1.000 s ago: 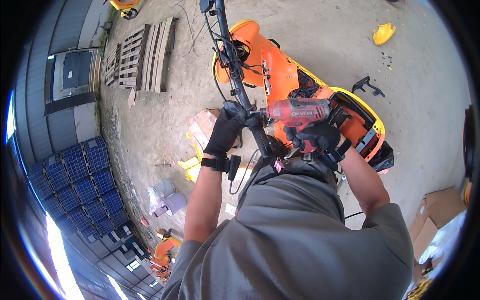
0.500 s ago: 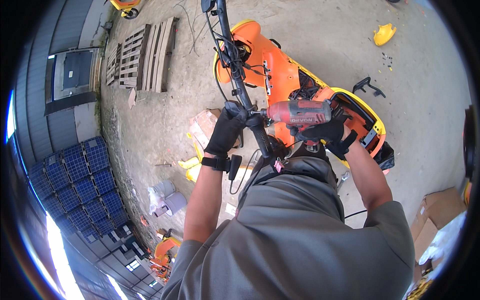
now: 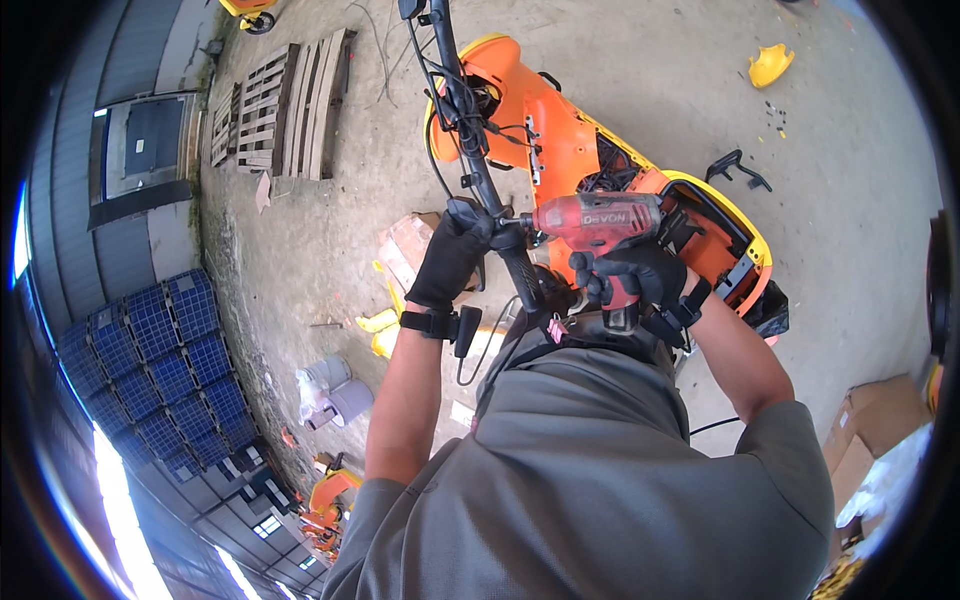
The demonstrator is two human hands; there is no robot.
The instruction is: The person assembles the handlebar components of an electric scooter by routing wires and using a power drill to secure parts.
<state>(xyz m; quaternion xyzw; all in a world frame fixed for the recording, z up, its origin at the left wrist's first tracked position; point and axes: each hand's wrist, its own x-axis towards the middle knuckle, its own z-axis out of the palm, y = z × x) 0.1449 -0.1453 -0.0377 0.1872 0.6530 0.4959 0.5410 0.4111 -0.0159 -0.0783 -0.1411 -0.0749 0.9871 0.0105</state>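
Both my hands wear black gloves. My left hand [image 3: 456, 256] is closed around the dark handlebar [image 3: 482, 185] of an orange and yellow scooter [image 3: 560, 150], close to its near grip. In my right hand [image 3: 645, 277] is a red and black impact driver [image 3: 598, 220], gripped by its handle. Its nose points left, and the bit reaches the handlebar just beside my left fingers. Whether a screw sits at the tip is hidden. Black cables [image 3: 440, 95] run along the far part of the bar. The scooter's seat area is uncovered, with wires showing inside.
Wooden pallets [image 3: 290, 110] lie at the far left. Yellow panels [image 3: 380, 322] and a cardboard box [image 3: 405, 245] are on the floor left of the scooter. A yellow cover [image 3: 770, 66] and a black bracket [image 3: 738, 170] lie to the right. Cartons [image 3: 870, 430] stand near right.
My right hand has dropped slightly on the driver, so more of its handle shows. The driver's body has turned a little. My left hand stays on the handlebar.
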